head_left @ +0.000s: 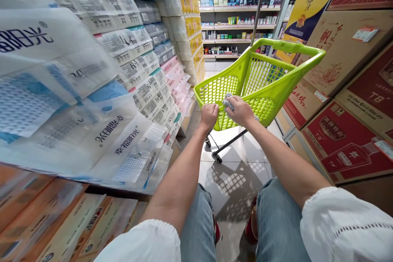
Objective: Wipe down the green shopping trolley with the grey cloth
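"White sleeves [346, 229] nearest, bottom corners. Your hands?"

"Center frame. Your left hand [209, 115] is closed on the rim of the green basket [285, 86]; your right hand [240, 110], just beside it, grips a bunched patterned cloth [227, 103] against the rim."

"Basket placement?"

"Center to right of center, on a wheeled frame [233, 140] over floor tiles [239, 154]."

"Farther out?"

"Plastic-wrapped packs [135, 65] left, printed cartons [340, 49] right, stocked shelves [239, 9] top center."
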`<state>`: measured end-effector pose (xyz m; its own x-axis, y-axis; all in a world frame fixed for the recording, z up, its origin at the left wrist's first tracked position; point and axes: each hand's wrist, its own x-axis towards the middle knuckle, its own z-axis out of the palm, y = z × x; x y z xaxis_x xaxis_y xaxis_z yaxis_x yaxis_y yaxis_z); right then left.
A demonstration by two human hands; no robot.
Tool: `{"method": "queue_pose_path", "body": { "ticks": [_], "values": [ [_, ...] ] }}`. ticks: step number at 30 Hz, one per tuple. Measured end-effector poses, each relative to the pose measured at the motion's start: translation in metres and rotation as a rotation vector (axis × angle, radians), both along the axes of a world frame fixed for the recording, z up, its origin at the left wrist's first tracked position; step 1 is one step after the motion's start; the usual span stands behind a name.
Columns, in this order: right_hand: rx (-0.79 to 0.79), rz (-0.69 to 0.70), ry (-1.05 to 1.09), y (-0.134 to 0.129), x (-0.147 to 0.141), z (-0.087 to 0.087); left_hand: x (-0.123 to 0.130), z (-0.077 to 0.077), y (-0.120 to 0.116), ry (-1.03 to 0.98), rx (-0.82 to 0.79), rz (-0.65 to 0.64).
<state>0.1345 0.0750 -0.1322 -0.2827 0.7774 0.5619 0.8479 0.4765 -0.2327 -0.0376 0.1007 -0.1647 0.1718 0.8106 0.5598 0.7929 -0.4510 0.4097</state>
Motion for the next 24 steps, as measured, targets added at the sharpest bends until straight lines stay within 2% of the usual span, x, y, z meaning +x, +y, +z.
{"method": "queue_pose_path", "body": {
  "ticks": [3, 5, 8, 11, 13, 17, 20, 24],
  "values": [
    [-0.029, 0.0, -0.038, -0.01, -0.027, 0.002, -0.002, 0.0, 0.002, 0.008, -0.003, -0.025],
    [-0.041, -0.011, -0.071, -0.013, -0.029, 0.004, -0.004, 0.002, 0.002, 0.014, -0.007, -0.051],
    [-0.038, -0.044, -0.096, -0.01, -0.009, 0.007, -0.008, 0.005, 0.001, 0.02, -0.007, -0.077],
    [-0.011, -0.144, -0.037, -0.004, 0.014, 0.007, -0.008, 0.006, 0.002, 0.019, -0.004, -0.066],
    [0.001, -0.186, 0.01, -0.001, 0.018, 0.005, -0.006, 0.005, 0.003, 0.01, -0.004, -0.059],
    [0.017, -0.104, -0.001, -0.006, -0.006, 0.0, -0.004, 0.003, 0.004, 0.002, -0.012, -0.051],
    [-0.005, -0.037, -0.073, -0.012, -0.026, 0.001, -0.007, 0.002, 0.005, 0.005, -0.017, -0.091],
    [-0.058, -0.086, -0.135, -0.013, -0.019, 0.01, -0.013, 0.005, 0.006, 0.016, -0.023, -0.125]
  ]
}}
